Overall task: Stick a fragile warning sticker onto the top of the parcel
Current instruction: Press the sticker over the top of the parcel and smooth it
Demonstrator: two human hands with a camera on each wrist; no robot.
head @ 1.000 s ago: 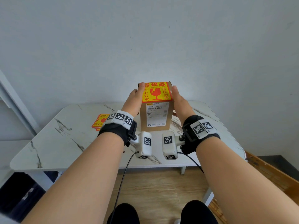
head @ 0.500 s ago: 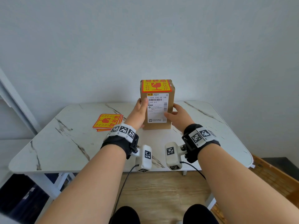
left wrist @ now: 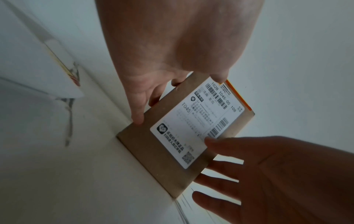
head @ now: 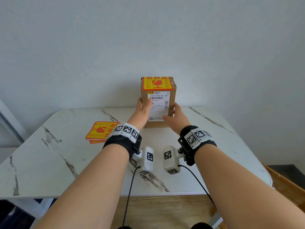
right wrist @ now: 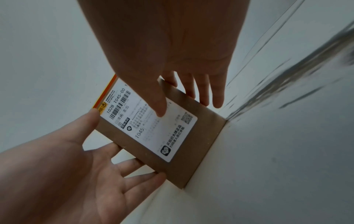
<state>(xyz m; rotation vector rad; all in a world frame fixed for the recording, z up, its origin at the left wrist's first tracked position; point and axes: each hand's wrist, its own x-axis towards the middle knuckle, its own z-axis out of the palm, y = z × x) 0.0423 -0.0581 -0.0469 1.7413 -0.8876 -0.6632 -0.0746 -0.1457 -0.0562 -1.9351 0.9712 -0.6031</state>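
A brown cardboard parcel (head: 158,103) is seen standing upright on a white marble-patterned worktop (head: 49,162), at the far middle, close to a pale wall (head: 148,38). A yellow and red fragile warning sticker (head: 156,83) is stuck flat on the parcel's top face. A white shipping label (head: 159,106) with barcodes is carried on the near face.

The parcel is held between both hands. The left hand (head: 143,107) is placed against the left side, with its thumb laid across the near face at the label's edge; in the right wrist view its fingers (right wrist: 134,166) are seen spread and reaching round the left side. The right hand (head: 177,115) is placed lower against the right side, with its thumb laid on the lower part of the label; in the left wrist view its fingers (left wrist: 216,180) are seen spread, straight and extended along the right side. Whether the parcel is gripped firmly or only steadied cannot be told.

A small stack of spare stickers (head: 100,132) of the same yellow and red kind is seen lying flat on the worktop, left of the parcel and apart from it, partly hidden by the left wrist. Black wristbands with white marker blocks are worn on both wrists. A wooden floor (head: 165,212) is visible below the near edge of the worktop.
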